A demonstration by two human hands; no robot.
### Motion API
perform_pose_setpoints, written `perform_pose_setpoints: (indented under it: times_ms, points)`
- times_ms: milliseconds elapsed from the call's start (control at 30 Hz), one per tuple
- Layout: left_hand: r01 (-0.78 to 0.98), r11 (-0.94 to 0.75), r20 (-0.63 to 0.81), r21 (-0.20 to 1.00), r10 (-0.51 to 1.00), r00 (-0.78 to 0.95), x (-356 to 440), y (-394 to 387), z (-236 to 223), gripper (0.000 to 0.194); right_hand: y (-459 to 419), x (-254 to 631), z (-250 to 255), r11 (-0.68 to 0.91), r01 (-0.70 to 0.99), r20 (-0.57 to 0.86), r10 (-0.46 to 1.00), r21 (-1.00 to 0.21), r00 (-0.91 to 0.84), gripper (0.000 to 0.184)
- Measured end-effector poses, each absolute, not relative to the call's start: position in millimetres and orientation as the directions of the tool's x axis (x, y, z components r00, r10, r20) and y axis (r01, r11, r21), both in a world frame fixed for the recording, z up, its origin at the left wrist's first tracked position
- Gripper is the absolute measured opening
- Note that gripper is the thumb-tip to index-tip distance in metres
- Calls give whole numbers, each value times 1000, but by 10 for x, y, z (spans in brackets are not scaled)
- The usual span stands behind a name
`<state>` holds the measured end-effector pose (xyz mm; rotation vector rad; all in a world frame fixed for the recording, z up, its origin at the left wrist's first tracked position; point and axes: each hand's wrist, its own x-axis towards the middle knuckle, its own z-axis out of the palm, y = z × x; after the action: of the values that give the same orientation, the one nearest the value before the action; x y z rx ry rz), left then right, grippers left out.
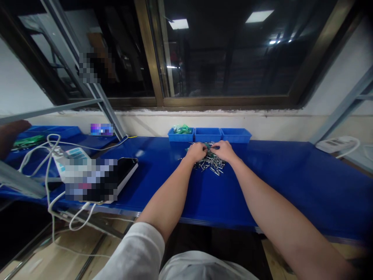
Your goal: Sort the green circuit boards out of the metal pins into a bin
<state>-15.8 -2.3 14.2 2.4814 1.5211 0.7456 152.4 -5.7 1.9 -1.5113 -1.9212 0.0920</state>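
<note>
A heap of thin, shiny metal rods (215, 166), perhaps screws or pins, lies on the blue tabletop. Some small dark green pieces seem mixed in with it. Over the heap's left side is my left hand (197, 151), its fingers curled together. Facing it from the right, my right hand (223, 150) holds thumb and fingers pinched. The fingertips of both hands are close together, and whatever they grip is too small to make out. My hands hide the back part of the heap.
Three blue bins (207, 135) stand in a row behind the heap; the left one holds green bagged items. To the left are a dark-screened device (126, 173) and white cables (48, 175). A white power strip (335, 144) is at right. Another person's hand (13, 132) shows at far left.
</note>
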Motion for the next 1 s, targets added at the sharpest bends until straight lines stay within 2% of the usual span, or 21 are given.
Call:
perform_pose_setpoints:
  times_ms: [100,333,567,667,833,1000]
  points:
    - [810,-509,350,292,845,405,-158,7,119,19,-73,1493,14,321,843,461,882,-432,-100,16]
    - [803,-524,354,285,836,420,-157,-2,135,17,-60,1476,31,304,853,411,904,-425,-117,16]
    - [830,-466,298,307,875,381,-145,-22,158,15,-100,1439,39,265,869,350,929,-417,-116,14]
    - [838,-464,306,288,873,379,-142,-34,169,15,-101,1427,46,256,877,360,927,-406,-104,18]
    - [793,-513,427,329,830,360,-136,-62,206,18,-93,1426,91,293,864,447,890,-410,-90,31]
    - [752,-564,501,340,786,363,-139,-67,207,21,-137,1429,152,354,795,474,875,-492,-97,44]
